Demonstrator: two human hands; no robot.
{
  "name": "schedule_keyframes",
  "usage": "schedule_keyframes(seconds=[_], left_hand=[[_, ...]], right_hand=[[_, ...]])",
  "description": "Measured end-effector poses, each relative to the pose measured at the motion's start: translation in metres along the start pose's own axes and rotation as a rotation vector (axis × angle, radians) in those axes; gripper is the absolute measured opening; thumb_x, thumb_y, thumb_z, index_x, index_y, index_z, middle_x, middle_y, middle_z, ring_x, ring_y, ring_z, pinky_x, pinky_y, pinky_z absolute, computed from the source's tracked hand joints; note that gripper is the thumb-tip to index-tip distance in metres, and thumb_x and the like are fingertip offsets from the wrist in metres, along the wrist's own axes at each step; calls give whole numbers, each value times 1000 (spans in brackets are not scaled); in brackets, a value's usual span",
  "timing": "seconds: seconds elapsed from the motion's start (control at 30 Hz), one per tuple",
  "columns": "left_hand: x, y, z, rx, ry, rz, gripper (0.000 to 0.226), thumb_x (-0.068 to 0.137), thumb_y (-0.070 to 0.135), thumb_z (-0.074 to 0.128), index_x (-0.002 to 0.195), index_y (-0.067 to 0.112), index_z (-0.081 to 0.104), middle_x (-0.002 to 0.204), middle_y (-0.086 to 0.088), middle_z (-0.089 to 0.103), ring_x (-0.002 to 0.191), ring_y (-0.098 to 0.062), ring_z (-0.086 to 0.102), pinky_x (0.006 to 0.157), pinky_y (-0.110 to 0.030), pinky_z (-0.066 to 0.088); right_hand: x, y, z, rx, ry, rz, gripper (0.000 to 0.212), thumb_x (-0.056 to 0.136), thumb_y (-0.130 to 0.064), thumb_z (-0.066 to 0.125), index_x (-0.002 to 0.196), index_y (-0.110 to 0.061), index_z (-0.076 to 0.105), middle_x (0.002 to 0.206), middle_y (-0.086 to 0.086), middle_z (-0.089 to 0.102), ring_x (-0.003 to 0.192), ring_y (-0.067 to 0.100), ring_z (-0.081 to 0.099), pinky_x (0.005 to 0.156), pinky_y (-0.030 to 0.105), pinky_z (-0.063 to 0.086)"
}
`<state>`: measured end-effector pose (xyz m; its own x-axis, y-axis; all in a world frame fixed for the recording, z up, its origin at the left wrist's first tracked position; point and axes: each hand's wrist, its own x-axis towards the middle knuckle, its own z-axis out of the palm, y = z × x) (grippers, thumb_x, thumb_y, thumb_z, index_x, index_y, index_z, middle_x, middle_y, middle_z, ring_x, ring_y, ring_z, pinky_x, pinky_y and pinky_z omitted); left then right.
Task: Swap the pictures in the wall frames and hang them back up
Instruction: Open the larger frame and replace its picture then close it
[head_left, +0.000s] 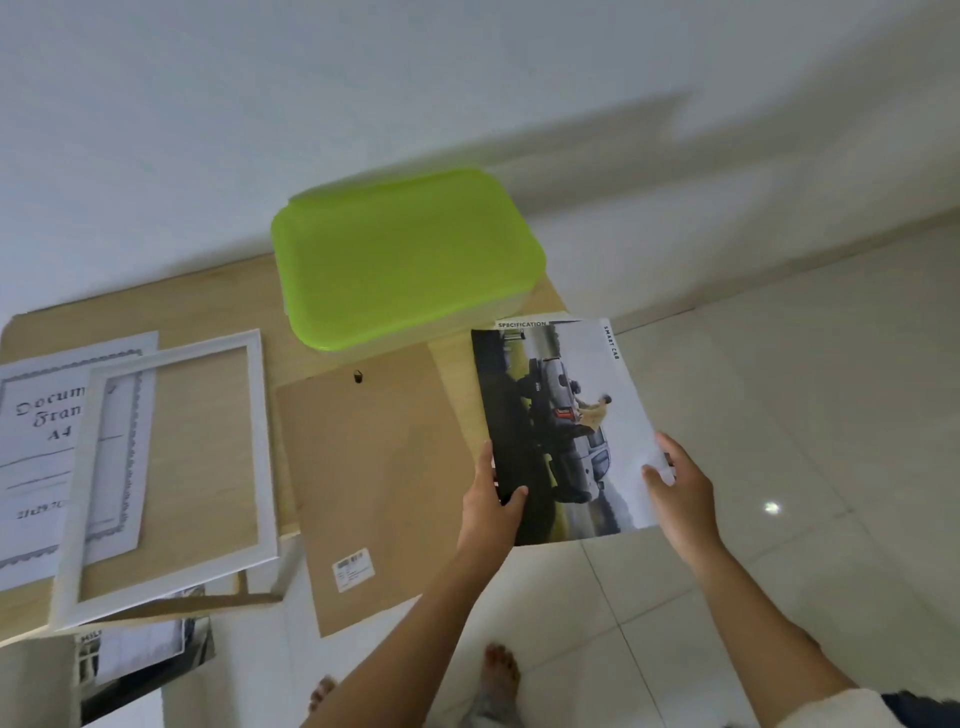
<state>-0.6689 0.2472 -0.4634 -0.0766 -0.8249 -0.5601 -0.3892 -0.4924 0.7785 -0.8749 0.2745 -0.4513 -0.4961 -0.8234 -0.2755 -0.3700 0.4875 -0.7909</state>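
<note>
A printed truck picture (563, 426) hangs over the table's right edge, held by both hands. My left hand (491, 499) grips its near left edge, thumb on top. My right hand (675, 488) pinches its near right edge. Left of it a brown backing board (374, 483) with a small black hanger lies on the wooden table (457, 358), sticking out over the front edge. A white empty frame (171, 467) lies further left, partly over a "Document Frame A4" insert sheet (47, 441).
A lime-green lidded plastic box (405, 260) sits at the table's back by the white wall. Another printed picture (140, 660) lies lower down at the bottom left. Pale tiled floor (805, 415) spreads to the right; bare feet show below.
</note>
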Motion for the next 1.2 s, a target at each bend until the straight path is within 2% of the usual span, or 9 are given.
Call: schedule_keyframes(seconds=[0.1, 0.3, 0.53, 0.67, 0.77, 0.9, 1.0, 1.1, 1.2], left_hand=[[6, 5, 6, -18, 17, -16, 73, 91, 17, 57, 147, 32, 13, 138, -6, 47, 120, -28, 52, 97, -46, 48], [13, 10, 7, 10, 47, -38, 73, 90, 19, 60, 146, 30, 15, 138, -4, 47, 118, -30, 53, 87, -47, 52], [14, 9, 6, 57, 95, 8, 64, 90, 16, 59, 144, 23, 24, 135, -5, 49, 116, -26, 55, 94, -42, 50], [11, 13, 0, 181, 148, 68, 56, 93, 23, 54, 143, 18, 29, 138, -5, 41, 115, -22, 52, 94, -36, 50], [6, 17, -14, 288, 190, 160, 52, 95, 30, 49, 142, 17, 31, 143, -3, 36, 124, -21, 45, 99, -34, 43], [-2, 12, -59, 433, 258, 307, 51, 97, 33, 41, 143, 14, 29, 146, -2, 32, 132, -18, 35, 107, -32, 34], [-3, -2, -115, 545, 356, 361, 52, 97, 35, 39, 142, 9, 32, 144, -3, 35, 134, -17, 31, 110, -31, 30], [-3, -24, -184, 611, 476, 342, 49, 97, 35, 41, 136, 7, 39, 139, -6, 42, 131, -20, 35, 108, -34, 32], [-9, -57, -256, 620, 574, 250, 49, 97, 36, 40, 137, 8, 39, 141, -7, 41, 134, -22, 33, 109, -37, 33]], right_hand=[[18, 1, -2, -55, -6, -23, 43, 91, -7, 48, 134, -16, 46, 137, 4, 50, 125, 24, 46, 101, 33, 39], [36, -1, 1, -144, -34, -27, 45, 92, -8, 49, 136, -12, 43, 139, 8, 46, 127, 24, 44, 94, 24, 34], [38, 0, -2, -245, -49, -18, 44, 91, -8, 49, 135, -11, 44, 132, 13, 45, 115, 25, 50, 85, 24, 36], [34, -8, -4, -312, -51, -57, 43, 91, -9, 49, 134, -8, 44, 137, 14, 43, 121, 27, 47, 92, 29, 37], [27, -24, 2, -367, -70, -125, 43, 93, -12, 46, 136, -7, 41, 141, 12, 42, 129, 27, 40, 101, 34, 36], [12, -58, 34, -453, -122, -291, 42, 96, -23, 43, 136, -10, 41, 140, 8, 45, 129, 25, 42, 103, 35, 38], [-4, -93, 78, -534, -158, -428, 49, 97, -31, 41, 141, -10, 34, 146, 7, 39, 137, 23, 33, 109, 38, 32], [-28, -131, 136, -588, -260, -552, 53, 98, -32, 37, 145, -8, 26, 151, 7, 29, 141, 19, 23, 114, 33, 21], [-60, -167, 203, -619, -348, -664, 52, 99, -32, 35, 145, -9, 26, 151, 6, 30, 141, 19, 23, 114, 31, 20]])
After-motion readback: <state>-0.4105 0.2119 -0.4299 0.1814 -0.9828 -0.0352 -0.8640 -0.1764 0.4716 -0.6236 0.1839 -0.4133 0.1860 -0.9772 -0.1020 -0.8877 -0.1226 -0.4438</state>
